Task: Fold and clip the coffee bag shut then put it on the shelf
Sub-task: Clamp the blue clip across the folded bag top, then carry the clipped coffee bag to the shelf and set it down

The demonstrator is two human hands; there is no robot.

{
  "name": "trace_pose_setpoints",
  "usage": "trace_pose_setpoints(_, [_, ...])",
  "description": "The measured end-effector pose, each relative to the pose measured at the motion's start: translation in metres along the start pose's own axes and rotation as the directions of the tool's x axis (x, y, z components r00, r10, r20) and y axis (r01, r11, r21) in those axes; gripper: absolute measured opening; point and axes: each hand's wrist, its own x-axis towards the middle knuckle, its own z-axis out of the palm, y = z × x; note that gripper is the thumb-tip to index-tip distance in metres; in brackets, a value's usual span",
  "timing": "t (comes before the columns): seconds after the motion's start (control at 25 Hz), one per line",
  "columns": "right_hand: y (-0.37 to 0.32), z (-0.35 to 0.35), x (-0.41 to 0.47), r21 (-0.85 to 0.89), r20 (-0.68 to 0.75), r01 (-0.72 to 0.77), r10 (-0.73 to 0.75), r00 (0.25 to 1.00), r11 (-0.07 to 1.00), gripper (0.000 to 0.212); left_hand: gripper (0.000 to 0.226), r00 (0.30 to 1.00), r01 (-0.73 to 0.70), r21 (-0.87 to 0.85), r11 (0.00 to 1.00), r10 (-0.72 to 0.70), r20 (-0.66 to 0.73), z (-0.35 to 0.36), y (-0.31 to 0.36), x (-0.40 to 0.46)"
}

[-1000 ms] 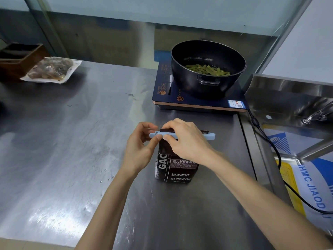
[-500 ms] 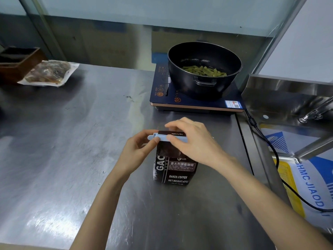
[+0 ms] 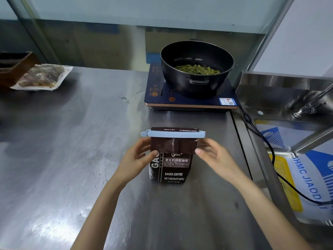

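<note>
One camera only, worn on the person's head, looks forward and steeply down over a steel counter (image 3: 63, 159) from close above. Both forearms reach in from the lower edge, with the coffee bag (image 3: 171, 165) near the middle of the picture. The wide lens takes in the pot (image 3: 196, 69) at the far side and a sink (image 3: 281, 98) at the right.

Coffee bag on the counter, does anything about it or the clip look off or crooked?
Nothing stands out. The coffee bag stands upright on the steel counter, top folded over, and the blue clip sits level across the fold.
</note>
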Motion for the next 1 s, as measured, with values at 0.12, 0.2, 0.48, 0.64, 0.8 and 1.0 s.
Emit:
trace_pose_setpoints(0.12, [0.012, 0.019, 0.0, 0.075, 0.044, 0.003, -0.007, 0.999, 0.997, 0.037, 0.045, 1.0, 0.007, 0.017, 1.0, -0.007, 0.006, 0.002, -0.005, -0.001])
trace_pose_setpoints(0.2, [0.014, 0.028, 0.001, 0.146, -0.004, 0.033, -0.033, 0.999, 0.989, 0.033, 0.04, 1.0, 0.007, -0.003, 1.0, -0.007, -0.011, 0.004, -0.009, 0.0])
trace_pose_setpoints(0.48, [0.015, 0.036, -0.001, 0.245, -0.136, 0.055, -0.022, 0.991, 0.968, 0.028, 0.02, 0.996, -0.022, -0.018, 1.0, 0.02, -0.089, 0.009, -0.014, 0.0])
trace_pose_setpoints(0.64, [0.018, 0.041, -0.012, 0.238, -0.2, 0.069, -0.02, 0.98, 0.969, 0.028, 0.02, 0.992, -0.034, -0.038, 0.999, 0.029, -0.125, 0.01, -0.018, -0.005])
trace_pose_setpoints(0.8, [0.019, 0.05, -0.025, 0.262, -0.257, 0.062, 0.008, 0.966, 0.963, 0.031, 0.021, 0.997, -0.018, -0.057, 0.998, 0.014, -0.073, 0.005, -0.021, -0.01])
trace_pose_setpoints(1.0, [0.017, 0.059, -0.045, 0.313, -0.328, 0.053, 0.056, 0.943, 0.948, 0.026, 0.026, 1.0, -0.012, -0.108, 0.994, 0.01, -0.018, 0.007, -0.026, -0.018])
